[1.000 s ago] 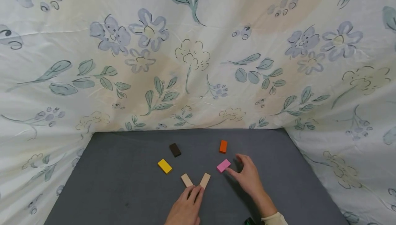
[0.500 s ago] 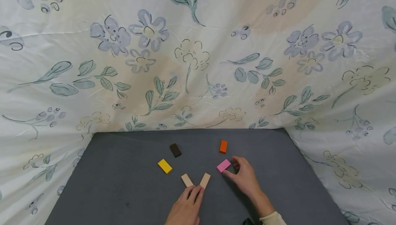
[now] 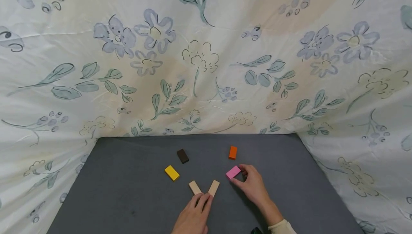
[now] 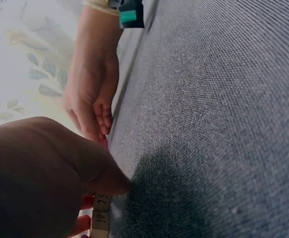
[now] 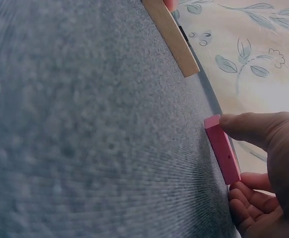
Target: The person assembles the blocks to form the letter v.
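My right hand [image 3: 253, 187] pinches a pink block [image 3: 233, 172] lying on the dark grey cloth. In the right wrist view, the thumb is at one end of that pink block [image 5: 223, 151] and a fingertip at the other. Two plain wooden blocks, the left one [image 3: 194, 187] and the right one [image 3: 214, 187], spread apart like a V. My left hand [image 3: 194, 214] rests its fingers on their near ends, hiding where they meet. In the left wrist view, the block ends read "75" [image 4: 102, 200] and "50" [image 4: 100, 218], close to the thumb.
Farther back lie an orange block [image 3: 233, 152] and a dark brown block [image 3: 182, 156], with a yellow block [image 3: 172, 173] on the left. A white flowered cloth [image 3: 206, 101] hangs behind the grey surface [image 3: 122, 187] and along its sides.
My right hand has moved a little left, its fingers closing in on the pink block until they pinch it. The left hand and the other blocks stay put.
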A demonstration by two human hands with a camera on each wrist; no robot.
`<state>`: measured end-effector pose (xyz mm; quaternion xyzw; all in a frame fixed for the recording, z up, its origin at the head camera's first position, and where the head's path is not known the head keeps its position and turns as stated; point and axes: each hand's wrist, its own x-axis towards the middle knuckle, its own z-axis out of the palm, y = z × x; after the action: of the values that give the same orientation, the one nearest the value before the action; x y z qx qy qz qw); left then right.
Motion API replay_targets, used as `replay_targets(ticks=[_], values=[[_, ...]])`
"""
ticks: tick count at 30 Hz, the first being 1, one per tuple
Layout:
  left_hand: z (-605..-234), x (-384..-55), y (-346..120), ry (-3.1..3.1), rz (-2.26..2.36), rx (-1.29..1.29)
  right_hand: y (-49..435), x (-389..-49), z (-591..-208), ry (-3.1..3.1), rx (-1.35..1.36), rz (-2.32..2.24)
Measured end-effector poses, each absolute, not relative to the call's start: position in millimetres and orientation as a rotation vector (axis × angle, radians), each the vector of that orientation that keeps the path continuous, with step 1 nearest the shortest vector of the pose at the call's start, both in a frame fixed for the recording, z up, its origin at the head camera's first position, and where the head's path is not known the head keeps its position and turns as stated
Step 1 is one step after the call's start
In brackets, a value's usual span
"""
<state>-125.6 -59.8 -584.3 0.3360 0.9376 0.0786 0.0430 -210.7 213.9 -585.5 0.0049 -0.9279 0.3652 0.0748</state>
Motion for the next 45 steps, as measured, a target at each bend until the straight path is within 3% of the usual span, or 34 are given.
replay_targets(ticks=[9, 45], values=[[-580, -125, -57, 2.831, 0.251, 0.950, 211, -212, -588, -2.802, 0.003, 1.082], [-590, -123, -63, 2.908, 0.304, 1.029, 205, -212, -593, -2.766, 0.028, 1.027]])
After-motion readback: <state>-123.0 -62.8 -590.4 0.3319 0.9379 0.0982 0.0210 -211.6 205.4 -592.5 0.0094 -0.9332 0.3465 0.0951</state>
